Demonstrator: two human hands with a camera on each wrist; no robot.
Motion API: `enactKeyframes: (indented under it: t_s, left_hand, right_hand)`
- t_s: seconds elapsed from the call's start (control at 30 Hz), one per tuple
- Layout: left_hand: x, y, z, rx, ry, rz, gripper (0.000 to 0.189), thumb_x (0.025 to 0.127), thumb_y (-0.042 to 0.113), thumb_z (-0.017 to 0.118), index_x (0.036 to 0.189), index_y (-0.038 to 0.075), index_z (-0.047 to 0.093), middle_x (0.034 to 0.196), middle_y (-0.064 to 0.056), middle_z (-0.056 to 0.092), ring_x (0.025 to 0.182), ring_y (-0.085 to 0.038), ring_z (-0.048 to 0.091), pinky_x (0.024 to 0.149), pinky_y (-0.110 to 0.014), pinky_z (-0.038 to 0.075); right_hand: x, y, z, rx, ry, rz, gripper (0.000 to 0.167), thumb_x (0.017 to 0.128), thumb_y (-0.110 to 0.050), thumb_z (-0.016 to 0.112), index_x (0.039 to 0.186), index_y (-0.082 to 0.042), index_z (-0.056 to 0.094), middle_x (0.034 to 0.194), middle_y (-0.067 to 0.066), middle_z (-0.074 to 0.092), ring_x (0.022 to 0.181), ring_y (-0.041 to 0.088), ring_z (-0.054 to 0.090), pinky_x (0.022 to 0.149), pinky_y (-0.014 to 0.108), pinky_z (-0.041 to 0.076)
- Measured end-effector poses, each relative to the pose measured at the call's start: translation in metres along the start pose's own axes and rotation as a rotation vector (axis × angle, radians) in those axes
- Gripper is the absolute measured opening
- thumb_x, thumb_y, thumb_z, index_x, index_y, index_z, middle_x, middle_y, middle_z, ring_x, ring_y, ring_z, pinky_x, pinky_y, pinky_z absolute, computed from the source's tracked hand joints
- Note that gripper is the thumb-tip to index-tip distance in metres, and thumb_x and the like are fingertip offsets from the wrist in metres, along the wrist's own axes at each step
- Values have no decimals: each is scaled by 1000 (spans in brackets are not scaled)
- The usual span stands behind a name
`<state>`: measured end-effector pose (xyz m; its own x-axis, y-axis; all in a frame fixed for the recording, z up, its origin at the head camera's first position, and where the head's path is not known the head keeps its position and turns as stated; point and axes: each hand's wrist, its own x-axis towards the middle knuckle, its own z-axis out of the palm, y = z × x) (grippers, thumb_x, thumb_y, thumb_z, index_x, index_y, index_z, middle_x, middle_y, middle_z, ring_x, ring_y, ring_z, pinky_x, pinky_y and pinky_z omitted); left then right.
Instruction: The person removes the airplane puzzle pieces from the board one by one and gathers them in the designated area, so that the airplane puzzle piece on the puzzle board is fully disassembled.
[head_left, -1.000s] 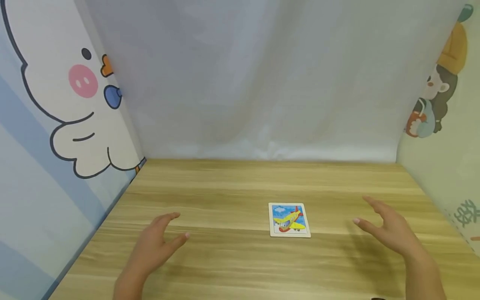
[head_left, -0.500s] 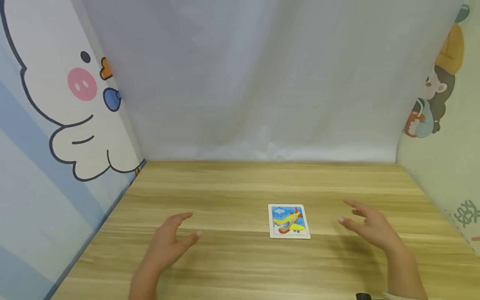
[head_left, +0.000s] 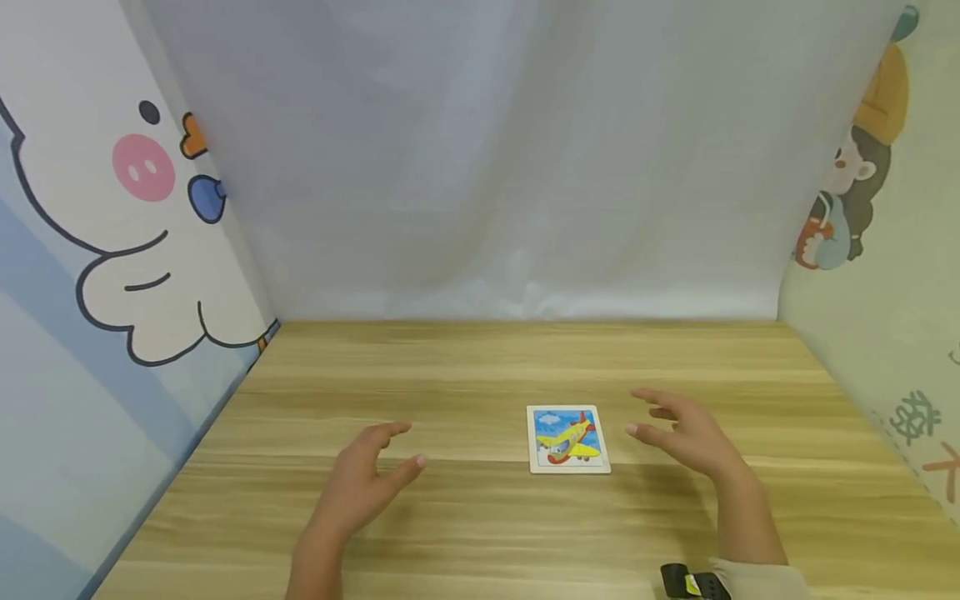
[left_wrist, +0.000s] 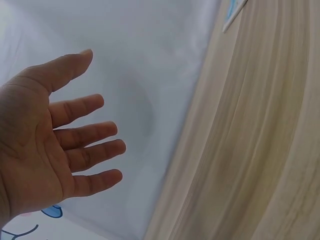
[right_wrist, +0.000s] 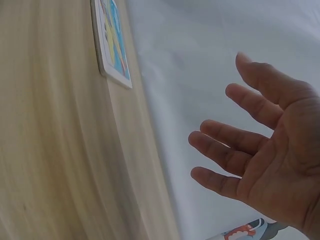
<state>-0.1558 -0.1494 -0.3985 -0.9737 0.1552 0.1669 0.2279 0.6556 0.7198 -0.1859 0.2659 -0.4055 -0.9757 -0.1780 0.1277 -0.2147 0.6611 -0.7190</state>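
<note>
A square picture board (head_left: 568, 439) with a white border and a yellow airplane on blue sky lies flat on the wooden table (head_left: 465, 533). My right hand (head_left: 686, 433) hovers just right of it, fingers spread and holding nothing. Farther off on the left, my left hand (head_left: 363, 479) is held above the table with its palm turned inward and no object in it. The left wrist view has that hand's (left_wrist: 55, 135) loosely extended fingers and only a corner of the board (left_wrist: 234, 12). In the right wrist view, the board (right_wrist: 112, 42) shows some thickness at its edge.
A pale grey curtain (head_left: 480, 167) closes off the back of the table. Printed cartoon panels stand at both sides, a white bird (head_left: 150, 233) on the left and a figure (head_left: 847, 183) on the right. A black strapped device (head_left: 693, 582) sits at my right wrist.
Both hands have moved inward toward the picture board, the right one farther, and more of the right sleeve and black wrist device shows. The whole view has shifted slightly. The board stays on the table.
</note>
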Motion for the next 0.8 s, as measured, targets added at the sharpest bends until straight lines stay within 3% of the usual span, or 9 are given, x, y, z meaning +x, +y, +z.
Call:
enactKeyframes:
  t_s: [0.23, 0.4, 0.8]
  left_hand:
    - [4, 7, 13, -57, -1, 1, 54, 82, 38, 70, 127, 12, 56, 128, -11, 52, 114, -35, 48, 87, -56, 42]
    - [6, 9, 24, -80, -15, -5, 51, 82, 34, 71, 126, 12, 57, 128, -12, 52, 114, -37, 48, 88, -57, 41]
    - [18, 21, 47, -157, -84, 52, 54, 84, 41, 67, 127, 10, 55, 130, -13, 50, 115, -40, 46, 87, -56, 42]
  right_hand:
    - [9, 1, 14, 44, 10, -37, 52, 85, -28, 69, 129, -5, 54, 130, 19, 50, 112, 44, 49, 89, 59, 39]
    - [18, -3, 29, 77, -32, -24, 49, 87, -25, 67, 130, -5, 54, 131, 19, 49, 116, 43, 47, 91, 57, 38]
    - [34, -15, 40, 129, -43, -11, 48, 85, -26, 69, 127, -7, 57, 134, 18, 47, 117, 44, 45, 89, 56, 40]
